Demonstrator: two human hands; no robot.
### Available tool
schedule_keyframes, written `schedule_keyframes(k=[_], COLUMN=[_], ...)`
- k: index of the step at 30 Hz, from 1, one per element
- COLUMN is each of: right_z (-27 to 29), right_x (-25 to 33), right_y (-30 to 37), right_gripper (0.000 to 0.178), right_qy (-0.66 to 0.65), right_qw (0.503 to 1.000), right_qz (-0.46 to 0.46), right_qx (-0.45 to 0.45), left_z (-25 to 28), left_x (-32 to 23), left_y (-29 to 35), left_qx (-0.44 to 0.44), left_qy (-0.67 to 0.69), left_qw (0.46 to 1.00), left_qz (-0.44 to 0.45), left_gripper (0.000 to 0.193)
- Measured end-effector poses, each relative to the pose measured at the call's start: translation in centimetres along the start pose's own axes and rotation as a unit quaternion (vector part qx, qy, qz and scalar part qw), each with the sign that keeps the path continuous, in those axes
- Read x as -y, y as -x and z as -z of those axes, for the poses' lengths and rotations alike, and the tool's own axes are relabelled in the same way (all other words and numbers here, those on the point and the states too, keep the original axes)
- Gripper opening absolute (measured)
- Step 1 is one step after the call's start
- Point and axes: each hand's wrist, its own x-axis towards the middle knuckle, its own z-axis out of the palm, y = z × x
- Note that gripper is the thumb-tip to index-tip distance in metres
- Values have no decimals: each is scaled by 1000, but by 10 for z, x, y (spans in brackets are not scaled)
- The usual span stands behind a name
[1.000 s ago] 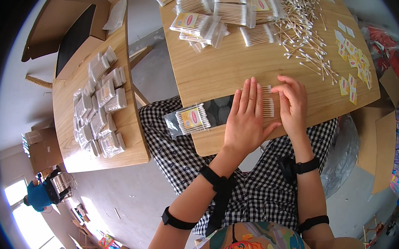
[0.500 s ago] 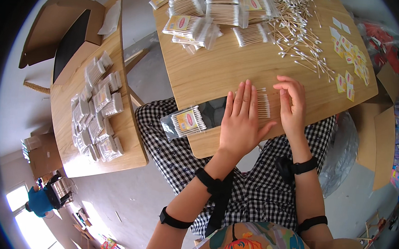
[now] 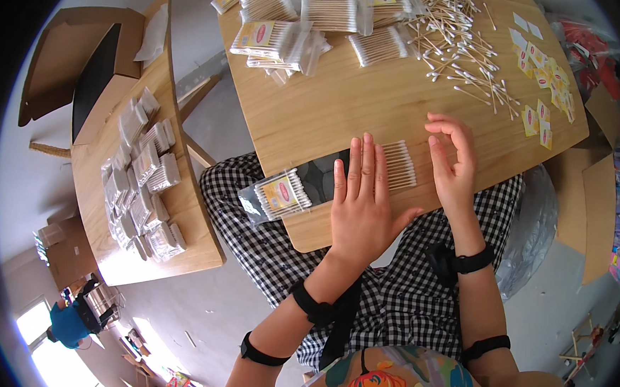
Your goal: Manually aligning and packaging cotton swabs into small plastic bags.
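At frame centre, my left hand [image 3: 363,207] lies flat, fingers slightly spread, over aligned cotton swabs [image 3: 401,165], my right hand [image 3: 456,165] loosely curved, right of centre.

2 hands [image 3: 362,221], 2 tbls [image 3: 361,104], 4 armbands [image 3: 476,260]

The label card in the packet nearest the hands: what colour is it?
The label card is mostly yellow, with a red oval; see head view.

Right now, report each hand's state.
Left hand: open, flat, partly over a row of cotton swabs.
Right hand: open, loosely curled, holding nothing visible.
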Motion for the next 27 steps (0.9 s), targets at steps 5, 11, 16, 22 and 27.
schedule_keyframes(k=[5, 11, 16, 22, 27], right_z=[7, 25, 23, 24, 23], right_x=[1, 11, 24, 34, 34], right_y=[-3, -11, -22, -41, -45], right_gripper=[14, 16, 16, 13, 11], right_qy=[-1, 68, 176, 231, 290], right_qw=[998, 982, 942, 891, 859], right_qz=[6, 55, 167, 227, 249], right_qx=[55, 168, 232, 317, 341], left_z=[-8, -8, -8, -10, -10], left_x=[-2, -2, -2, -2, -2], left_y=[0, -1, -2, -1, -2], left_qx=[11, 13, 10, 5, 3], left_qy=[-22, -31, -39, -44, -40], left_qw=[1000, 999, 999, 999, 999], left_qz=[8, 5, -1, -3, -2], left_gripper=[113, 112, 113, 112, 112])
